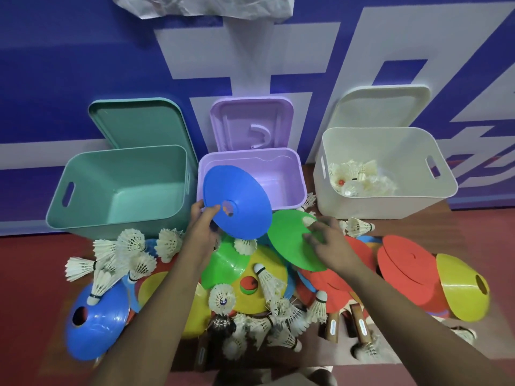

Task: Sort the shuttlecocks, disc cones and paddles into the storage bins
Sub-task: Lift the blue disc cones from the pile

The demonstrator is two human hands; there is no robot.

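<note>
Head view: I look down over both arms at a pile of sports gear on a red floor (33, 274), with three open bins against a blue wall.
Bins: the teal bin (119, 185) is on the left, the purple bin (278, 179) in the middle and the white bin (390, 201) on the right. Each lid leans on the wall behind its bin, so the mouths are free for dropping things in.
White bin contents: sorted shuttlecocks (359, 179) lie inside. I see nothing in the other two.
Left grip (202, 224): clamped on the near edge of a blue cone (237, 201), thumb on top. The cone is raised and tilted over the purple bin's near rim. I judge this bin is meant for cones.
Right grip (328, 240): its fingers lie on a green cone (295, 246) that sits tilted on the pile, just right of the blue one. The thumb is hidden, so I cannot tell whether it pinches or only rests there. It looks lined up as the next cone to go.
Pile: loose shuttlecocks (133, 246), cones in several colours and red paddles (407, 268) lie overlapped near me.
Progress: early, I judge, as most of the gear is unsorted.
Risk: a shuttlecock (245, 245) lies just under the blue cone and beside the green one, and could be knocked aside when that cone is lifted.
</note>
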